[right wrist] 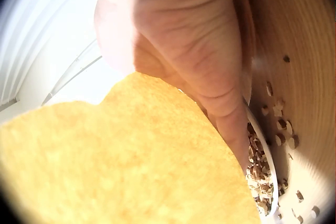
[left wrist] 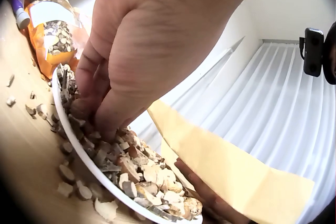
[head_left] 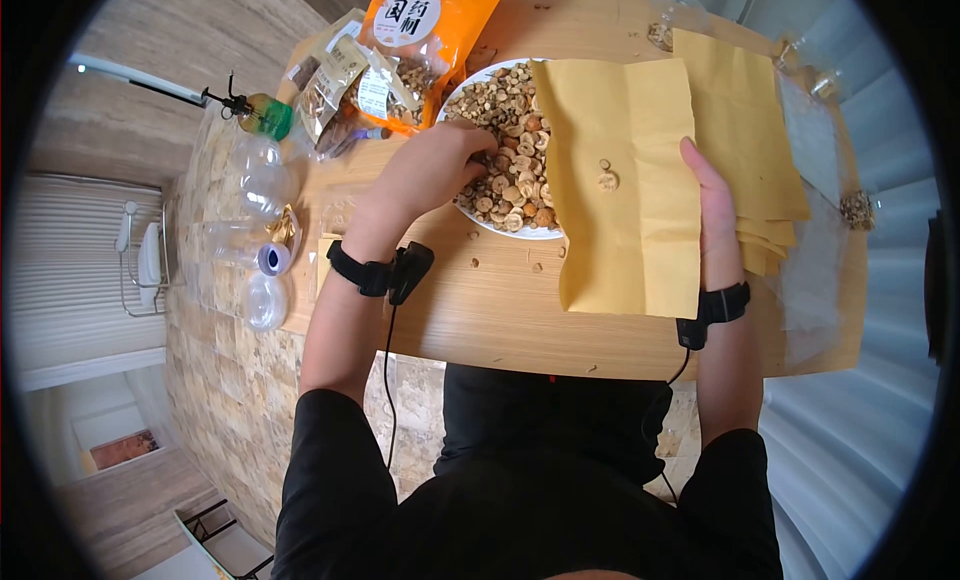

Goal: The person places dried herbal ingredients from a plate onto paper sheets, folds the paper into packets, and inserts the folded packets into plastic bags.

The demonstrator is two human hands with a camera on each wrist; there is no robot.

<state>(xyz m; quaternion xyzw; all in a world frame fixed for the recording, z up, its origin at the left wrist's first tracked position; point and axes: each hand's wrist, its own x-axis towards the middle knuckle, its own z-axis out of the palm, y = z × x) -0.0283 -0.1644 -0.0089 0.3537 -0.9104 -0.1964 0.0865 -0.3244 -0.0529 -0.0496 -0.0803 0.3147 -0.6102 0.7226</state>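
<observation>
My left hand reaches into a white plate heaped with dried herb slices. In the left wrist view its thumb and fingers come together down among the slices, pinching at them, and the tips are partly buried. To the right, my right hand holds a creased sheet of brown paper, thumb at the right edge and fingers underneath. The sheet overlaps the plate's right side in the head view. On the paper lie a round pale slice and a smaller piece.
An orange printed bag and clear packets stand behind the plate. More brown sheets are stacked at right. Clear plastic containers and a green spray bottle line the left edge. Loose bits dot the tabletop.
</observation>
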